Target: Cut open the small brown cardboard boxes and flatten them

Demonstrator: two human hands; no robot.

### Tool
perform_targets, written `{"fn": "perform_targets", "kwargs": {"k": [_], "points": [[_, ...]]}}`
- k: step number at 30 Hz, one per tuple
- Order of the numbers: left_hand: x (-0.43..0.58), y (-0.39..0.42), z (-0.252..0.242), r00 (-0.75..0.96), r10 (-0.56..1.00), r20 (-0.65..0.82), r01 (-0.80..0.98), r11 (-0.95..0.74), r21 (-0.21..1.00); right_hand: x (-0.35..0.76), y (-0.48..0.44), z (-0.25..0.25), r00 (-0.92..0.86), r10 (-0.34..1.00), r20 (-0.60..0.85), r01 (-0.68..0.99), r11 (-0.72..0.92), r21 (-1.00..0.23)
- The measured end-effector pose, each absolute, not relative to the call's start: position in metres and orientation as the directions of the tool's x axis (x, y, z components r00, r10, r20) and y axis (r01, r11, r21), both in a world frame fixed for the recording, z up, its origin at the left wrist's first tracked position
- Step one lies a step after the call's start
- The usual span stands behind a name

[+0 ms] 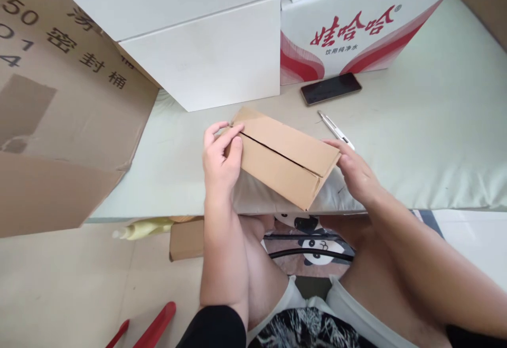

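A small brown cardboard box [283, 152] is tilted between my two hands, above the pale green padded surface. Its two top flaps are folded in, with a dark narrow gap between them. My left hand [224, 150] grips the box's left end, thumb and fingers at its corner. At the right end, my right hand [354, 171] holds the edge, its fingers partly hidden behind the cardboard. A white pen-like tool [336, 129], perhaps a utility knife, lies just beyond my right hand. Behind it rests a black phone [331, 88].
White boxes [214, 57] and a white-and-red carton [356, 31] stand along the back. On the left is a large brown carton [67, 115]. The padded surface [435, 142] stretches right. Below are a brown box [186, 240], a yellowish item [148, 228] and red bars [156, 327].
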State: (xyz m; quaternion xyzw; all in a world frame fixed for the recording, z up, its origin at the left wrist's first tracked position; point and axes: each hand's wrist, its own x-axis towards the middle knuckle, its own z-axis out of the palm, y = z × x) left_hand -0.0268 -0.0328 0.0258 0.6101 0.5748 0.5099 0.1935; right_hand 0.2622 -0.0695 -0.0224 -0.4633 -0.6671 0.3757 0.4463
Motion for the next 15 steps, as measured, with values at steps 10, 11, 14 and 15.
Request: {"fn": "perform_targets", "kwargs": {"k": [10,11,14,15], "points": [[-0.047,-0.026,0.015,-0.454,0.877,0.160,0.173,-0.089,0.981,0.250,-0.069,-0.022,-0.342,0.909,0.238,0.005,0.255,-0.967],[-0.045,-0.026,0.011,-0.454,0.889,0.065,0.093,-0.026,0.995,0.247,-0.070,-0.021,-0.323,0.909,0.262,-0.015,0.272,-0.962],[-0.035,-0.030,0.001,-0.299,0.928,-0.223,-0.090,0.205,0.975,0.240,-0.073,-0.020,-0.244,0.912,0.329,0.122,0.365,-0.923],[-0.032,-0.032,-0.001,-0.203,0.938,-0.283,-0.109,0.265,0.958,0.239,-0.074,-0.021,-0.230,0.911,0.343,0.193,0.388,-0.901]]}}
